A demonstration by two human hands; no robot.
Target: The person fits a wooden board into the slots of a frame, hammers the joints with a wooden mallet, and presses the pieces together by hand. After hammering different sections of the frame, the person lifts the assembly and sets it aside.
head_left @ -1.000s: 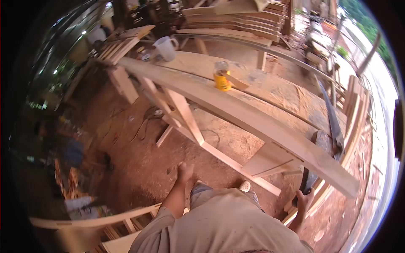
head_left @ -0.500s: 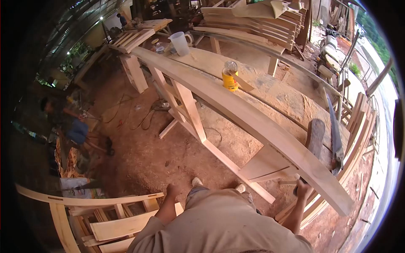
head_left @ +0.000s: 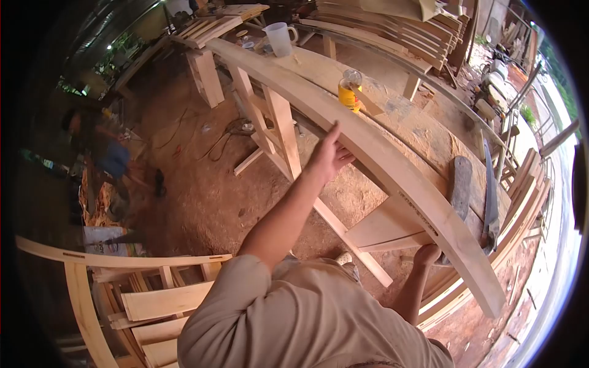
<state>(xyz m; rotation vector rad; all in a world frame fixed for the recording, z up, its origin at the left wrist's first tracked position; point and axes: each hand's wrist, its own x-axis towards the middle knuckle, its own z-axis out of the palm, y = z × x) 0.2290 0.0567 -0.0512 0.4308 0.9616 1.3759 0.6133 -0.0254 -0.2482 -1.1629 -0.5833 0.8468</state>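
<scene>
A long, pale wooden beam (head_left: 380, 165) slants across the bench from upper left to lower right, with slots along its near face. My left hand (head_left: 328, 156) is at the near side of the beam's middle, thumb up by the edge and fingers stretched apart. Under the beam's right part, my right hand (head_left: 427, 254) is closed beside a flat wooden panel (head_left: 389, 227). A dark piece shows at its fingers, too hidden to name. A yellow can (head_left: 349, 98) stands beyond the beam, near my left hand.
On the bench (head_left: 405, 132), strewn with sawdust, are a plastic jug (head_left: 280, 40), a dark wooden block (head_left: 460, 184) and a handsaw (head_left: 489, 202). Slatted wooden frames (head_left: 165, 300) lie at lower left. Another person (head_left: 110, 153) is at the left. Stacked boards (head_left: 386, 27) stand behind.
My left hand has risen from beside my body to the beam. My right hand has shifted slightly up and left beneath it. The view has tilted a little.
</scene>
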